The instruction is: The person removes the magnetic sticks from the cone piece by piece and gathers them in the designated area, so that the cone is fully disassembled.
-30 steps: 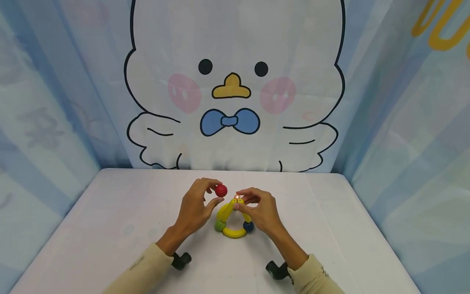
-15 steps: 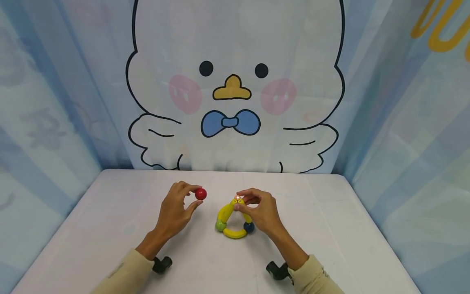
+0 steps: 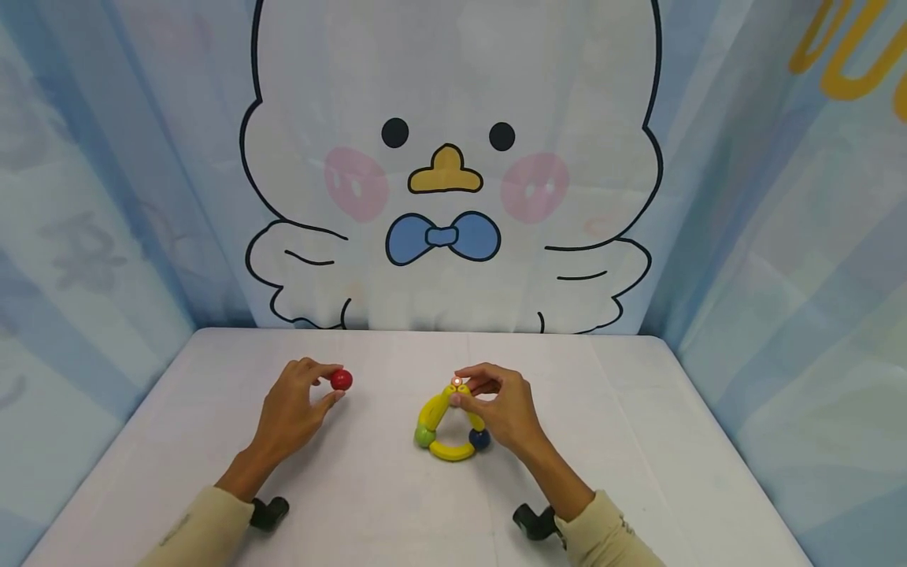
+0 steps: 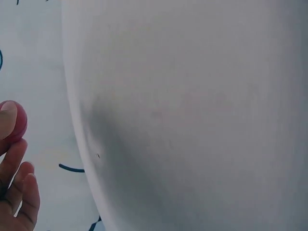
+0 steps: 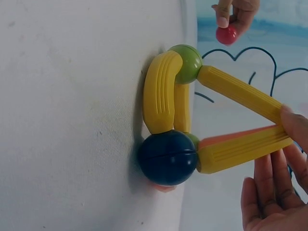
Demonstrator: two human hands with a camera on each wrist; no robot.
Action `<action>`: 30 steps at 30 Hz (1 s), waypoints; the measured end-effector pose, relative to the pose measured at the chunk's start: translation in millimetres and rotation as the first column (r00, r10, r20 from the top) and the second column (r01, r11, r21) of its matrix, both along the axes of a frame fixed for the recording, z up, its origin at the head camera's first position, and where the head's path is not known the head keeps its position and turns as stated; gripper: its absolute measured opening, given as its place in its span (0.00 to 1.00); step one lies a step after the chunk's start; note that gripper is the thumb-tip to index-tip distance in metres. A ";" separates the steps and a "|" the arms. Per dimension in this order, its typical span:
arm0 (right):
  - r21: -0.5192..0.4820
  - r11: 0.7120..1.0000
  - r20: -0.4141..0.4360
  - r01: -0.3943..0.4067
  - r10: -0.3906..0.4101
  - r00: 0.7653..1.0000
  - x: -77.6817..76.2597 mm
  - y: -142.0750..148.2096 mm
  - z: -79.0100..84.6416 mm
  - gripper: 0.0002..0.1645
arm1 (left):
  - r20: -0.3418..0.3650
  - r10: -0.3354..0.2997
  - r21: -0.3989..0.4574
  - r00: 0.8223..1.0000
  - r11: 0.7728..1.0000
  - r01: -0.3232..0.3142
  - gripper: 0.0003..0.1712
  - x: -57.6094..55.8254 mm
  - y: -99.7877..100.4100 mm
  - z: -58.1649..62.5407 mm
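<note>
The left hand point(image 3: 286, 413) pinches a red ball point(image 3: 342, 379) between thumb and finger, well apart from the blue ball point(image 3: 479, 438), to its left and raised above the surface point(image 3: 383, 504). The other fingers of that hand are bent and touch nothing that shows.

Above the blue ball, the right hand point(image 3: 509, 405) pinches the top ends of two straight yellow sticks that lean together there. One, the near stick point(image 5: 245, 148), rises from the blue ball itself; the other, the far stick point(image 5: 243, 95), rises from a green ball point(image 3: 425, 436) to the left of the blue ball. A curved yellow stick point(image 3: 452, 452) lies low between the green and blue balls and touches both. Behind the blue ball, seen from the right wrist, are a reddish stick point(image 5: 236, 136), partly covered, and a second green piece point(image 5: 193, 138), mostly hidden. A small bright spot point(image 3: 457, 381) glows above the blue ball by the right fingertips; what it belongs to I cannot tell.

Nearer the person than the blue ball, a black piece point(image 3: 269, 513) sits at the left sleeve point(image 3: 201, 524). Well beyond the blue ball hangs a cloth point(image 3: 453, 291) printed with a bird in a bow tie
</note>
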State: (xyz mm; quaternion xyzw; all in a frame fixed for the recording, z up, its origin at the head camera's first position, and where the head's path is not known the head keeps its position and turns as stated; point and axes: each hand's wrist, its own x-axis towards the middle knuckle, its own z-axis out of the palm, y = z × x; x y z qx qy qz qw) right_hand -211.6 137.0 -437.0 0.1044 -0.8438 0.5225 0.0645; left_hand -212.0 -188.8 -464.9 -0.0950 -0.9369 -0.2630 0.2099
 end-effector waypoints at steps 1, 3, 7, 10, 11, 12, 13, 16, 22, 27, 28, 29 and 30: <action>0.000 1.000 0.000 0.000 0.000 1.000 -0.1 0.0 0.1 0.18 | 0.019 0.004 -0.005 1.000 1.000 -0.004 0.27 -0.4 -3.8 -0.2; 0.000 1.000 -0.002 0.000 0.000 1.000 -0.1 0.1 0.0 0.18 | 0.056 0.012 -0.016 0.998 1.000 -0.011 0.26 -1.6 -11.2 -0.7; 0.002 1.000 -0.002 0.002 -0.002 1.000 0.1 0.4 -0.3 0.18 | 0.116 0.023 -0.031 0.993 0.999 -0.019 0.26 -5.6 -24.9 -2.0; 0.004 1.000 -0.007 0.002 -0.001 1.000 0.1 0.6 -0.1 0.18 | 0.151 0.028 -0.044 0.988 0.999 -0.022 0.26 -9.4 -33.5 -2.4; 0.005 1.000 -0.008 0.000 0.000 1.000 0.1 0.6 0.0 0.18 | 0.162 0.030 -0.044 0.986 0.999 -0.023 0.26 -10.5 -35.9 -2.3; 0.005 1.000 -0.010 -0.001 0.001 1.000 0.0 0.6 0.1 0.18 | 0.174 0.032 -0.048 0.984 0.999 -0.024 0.25 -11.7 -38.1 -2.2; 0.004 1.000 -0.012 -0.003 0.003 1.000 -0.1 0.6 0.1 0.18 | 0.188 0.035 -0.052 0.982 0.998 -0.025 0.26 -13.1 -40.1 -2.2; 0.005 1.000 -0.013 -0.004 0.004 1.000 -0.3 0.4 0.4 0.18 | 0.229 0.043 -0.062 0.972 0.998 -0.029 0.26 -16.7 -44.5 -2.7; 0.005 1.000 -0.012 -0.003 0.003 1.000 -0.3 0.2 0.3 0.18 | 0.297 0.052 -0.084 0.954 0.996 -0.028 0.26 -21.4 -47.7 -4.9; -0.005 1.000 -0.015 -0.007 0.007 1.000 -0.4 0.8 0.2 0.18 | 0.304 0.053 -0.095 0.951 0.995 -0.026 0.27 -21.5 -47.6 -7.0; -0.007 1.000 -0.016 -0.009 0.009 1.000 -0.5 0.9 0.1 0.18 | 0.301 0.054 -0.097 0.952 0.995 -0.025 0.27 -21.4 -47.5 -7.4; -0.007 1.000 -0.015 -0.010 0.010 1.000 -0.5 0.9 0.0 0.18 | 0.298 0.053 -0.100 0.953 0.995 -0.024 0.27 -21.4 -47.6 -8.0; -0.006 1.000 -0.014 -0.013 0.012 1.000 -0.5 1.0 -0.2 0.18 | 0.297 0.054 -0.104 0.953 0.994 -0.024 0.27 -21.5 -47.6 -8.4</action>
